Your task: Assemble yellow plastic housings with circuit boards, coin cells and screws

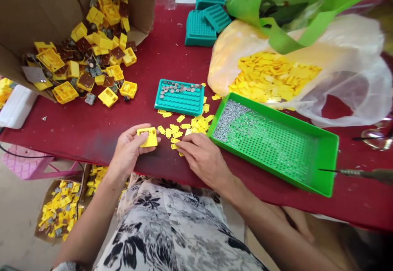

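Yellow parts crowd the dark red table (92, 129). The left hand (129, 150) grasps a yellow square plastic housing (147, 137), thumb on its near edge and fingers behind it, holding it just above the table edge. The right hand (201, 158) rests low on the tabletop with its fingers curved and spread, its fingertips (179, 145) beside or touching a loose scatter of small flat yellow plastic tags (187, 128); whether they pinch one, I cannot tell. Just beyond the scatter lies a teal plastic tray with a dimpled grid (179, 98), with round grey metal discs (179, 88) along its far rows. To the right, touching the scatter's edge, sits a bright green perforated plastic tray (260, 165), with tiny silvery metal pieces (230, 119) heaped in one corner. Farther back are stacked teal trays (199, 29) and a translucent plastic bag (346, 46) full of yellow tags, under a green fabric tote (282, 29). An open brown cardboard box (37, 13) at the far left spills yellow housings and brown square pieces (101, 46). Below the table edge, a flattened cardboard sheet (59, 209) holds more yellow parts, beside a pink plastic stool (27, 162).
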Action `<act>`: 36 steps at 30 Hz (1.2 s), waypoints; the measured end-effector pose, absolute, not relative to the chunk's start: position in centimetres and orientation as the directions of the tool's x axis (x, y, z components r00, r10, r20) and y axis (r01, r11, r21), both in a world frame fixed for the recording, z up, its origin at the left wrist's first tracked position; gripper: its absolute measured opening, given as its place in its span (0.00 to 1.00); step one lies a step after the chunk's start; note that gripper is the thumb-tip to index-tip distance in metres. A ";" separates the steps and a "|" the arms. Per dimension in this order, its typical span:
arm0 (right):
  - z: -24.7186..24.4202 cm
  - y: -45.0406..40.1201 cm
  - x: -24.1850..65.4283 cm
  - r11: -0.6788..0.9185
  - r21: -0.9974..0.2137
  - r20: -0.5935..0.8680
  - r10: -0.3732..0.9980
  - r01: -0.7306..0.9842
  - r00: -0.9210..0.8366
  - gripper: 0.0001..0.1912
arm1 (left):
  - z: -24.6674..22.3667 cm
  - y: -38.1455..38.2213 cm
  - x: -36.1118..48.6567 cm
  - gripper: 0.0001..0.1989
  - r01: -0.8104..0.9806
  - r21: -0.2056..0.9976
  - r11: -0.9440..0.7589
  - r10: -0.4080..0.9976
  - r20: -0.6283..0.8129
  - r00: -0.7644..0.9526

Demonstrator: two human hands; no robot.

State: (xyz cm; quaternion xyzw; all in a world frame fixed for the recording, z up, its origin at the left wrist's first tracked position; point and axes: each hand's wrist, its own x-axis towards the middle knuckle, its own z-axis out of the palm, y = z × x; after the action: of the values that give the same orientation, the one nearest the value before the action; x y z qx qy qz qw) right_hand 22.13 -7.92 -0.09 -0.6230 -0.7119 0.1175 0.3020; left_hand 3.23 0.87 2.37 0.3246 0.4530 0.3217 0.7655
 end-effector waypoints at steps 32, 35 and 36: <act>2.8 -5.5 19.2 -0.144 -0.935 -0.038 0.949 0.323 0.314 0.05 | 1.5 -1.5 5.2 0.19 0.089 0.967 0.238 0.867 -0.253 0.430; 3.5 -5.5 19.3 -0.056 -0.868 0.078 0.965 0.493 0.249 0.05 | 1.8 -1.5 5.1 0.17 0.041 0.952 0.302 0.846 -0.288 0.448; 3.7 -5.5 19.3 -0.019 -0.838 0.120 0.969 0.545 0.217 0.06 | 1.8 -1.5 5.1 0.18 0.014 0.944 0.330 0.844 -0.301 0.445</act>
State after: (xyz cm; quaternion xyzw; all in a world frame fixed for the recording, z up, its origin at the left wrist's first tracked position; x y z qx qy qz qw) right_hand 19.31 -5.47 3.70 -0.6649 -0.5692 0.2594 0.4082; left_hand 5.11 -1.50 1.83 0.4950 0.4330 0.3002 0.6909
